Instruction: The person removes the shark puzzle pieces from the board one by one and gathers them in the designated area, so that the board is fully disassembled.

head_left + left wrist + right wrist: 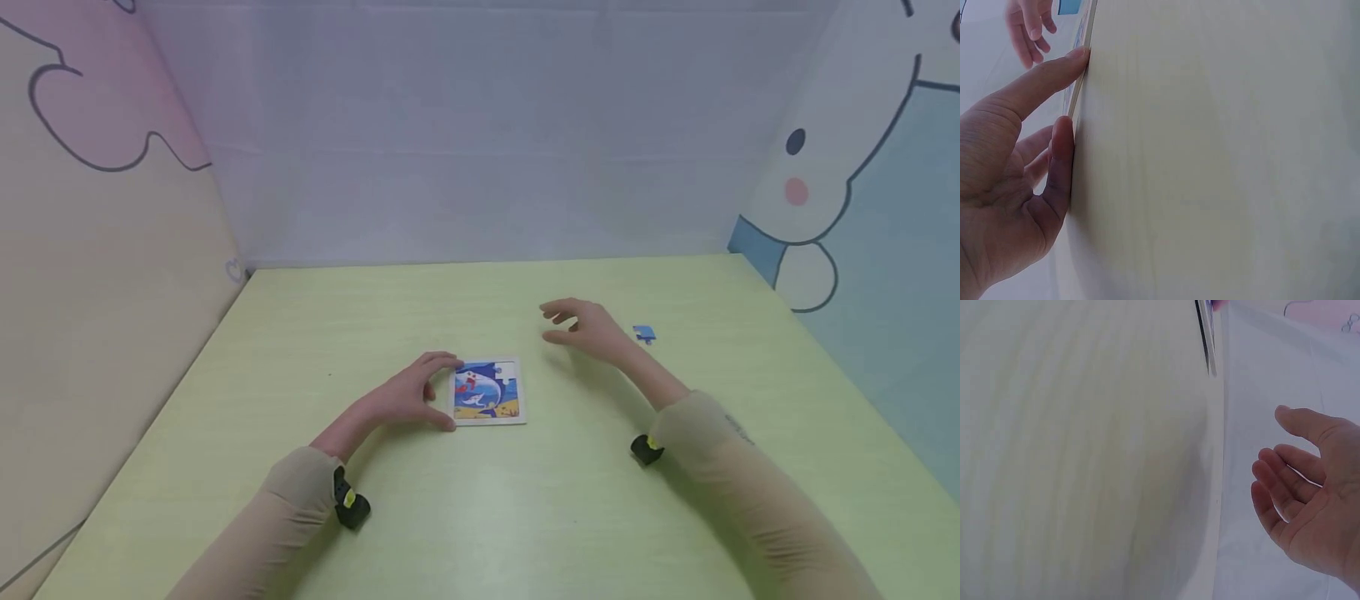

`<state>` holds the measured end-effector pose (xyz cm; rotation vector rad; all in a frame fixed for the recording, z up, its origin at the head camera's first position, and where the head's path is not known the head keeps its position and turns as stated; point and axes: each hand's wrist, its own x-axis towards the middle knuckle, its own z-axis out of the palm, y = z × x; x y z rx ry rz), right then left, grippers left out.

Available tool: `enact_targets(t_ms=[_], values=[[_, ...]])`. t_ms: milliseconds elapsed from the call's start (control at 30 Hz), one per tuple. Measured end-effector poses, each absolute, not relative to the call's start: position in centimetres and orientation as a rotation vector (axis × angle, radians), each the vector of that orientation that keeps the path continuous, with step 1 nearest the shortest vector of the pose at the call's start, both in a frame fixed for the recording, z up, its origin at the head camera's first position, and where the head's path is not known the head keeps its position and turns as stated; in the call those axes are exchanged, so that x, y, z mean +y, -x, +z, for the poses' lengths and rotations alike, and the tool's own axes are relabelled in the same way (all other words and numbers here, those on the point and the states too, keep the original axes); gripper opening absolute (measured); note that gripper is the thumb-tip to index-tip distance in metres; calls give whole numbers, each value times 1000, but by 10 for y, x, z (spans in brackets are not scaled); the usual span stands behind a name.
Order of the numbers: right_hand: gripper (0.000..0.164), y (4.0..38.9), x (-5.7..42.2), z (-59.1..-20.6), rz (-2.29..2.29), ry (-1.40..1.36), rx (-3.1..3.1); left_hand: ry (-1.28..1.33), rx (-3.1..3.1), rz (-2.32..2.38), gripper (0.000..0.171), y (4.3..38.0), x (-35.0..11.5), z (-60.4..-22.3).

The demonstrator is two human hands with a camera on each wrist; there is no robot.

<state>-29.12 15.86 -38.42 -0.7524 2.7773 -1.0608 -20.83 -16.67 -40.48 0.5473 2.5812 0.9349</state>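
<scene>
A small square jigsaw puzzle with a whale picture lies flat in a pale frame on the table. Its upper right corner shows a white recess. My left hand holds the frame at its left side, index finger near the top corner and thumb at the bottom one. In the left wrist view, the thumb meets the frame's thin edge. Raised over the table, right of the puzzle, my right hand has loosely bent fingers with nothing between them. A loose blue puzzle piece lies beyond the right wrist.
The light yellow-green table reaches back to a white cloth wall. Side panels with cartoon drawings stand left and right. Each wrist wears a small black camera.
</scene>
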Motion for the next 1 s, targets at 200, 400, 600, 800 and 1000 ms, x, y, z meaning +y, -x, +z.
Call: enact_targets(t_ms=[200,400,600,800,1000], values=[[51,270,131,-381,-1047,796,2732,-528,2585,928,100,209,-166,-404],[50,255,112,-387,-991,880,2650,-520,2580,934,98,210,-165,-404],[49,246,98,-393,-916,858,2631,-518,2566,950,96,209,-165,-402],[49,239,85,-392,-825,811,2680,-514,2565,951,95,208,-165,-403],[55,237,80,-389,-781,830,2674,-518,2574,937,95,209,-166,-403]])
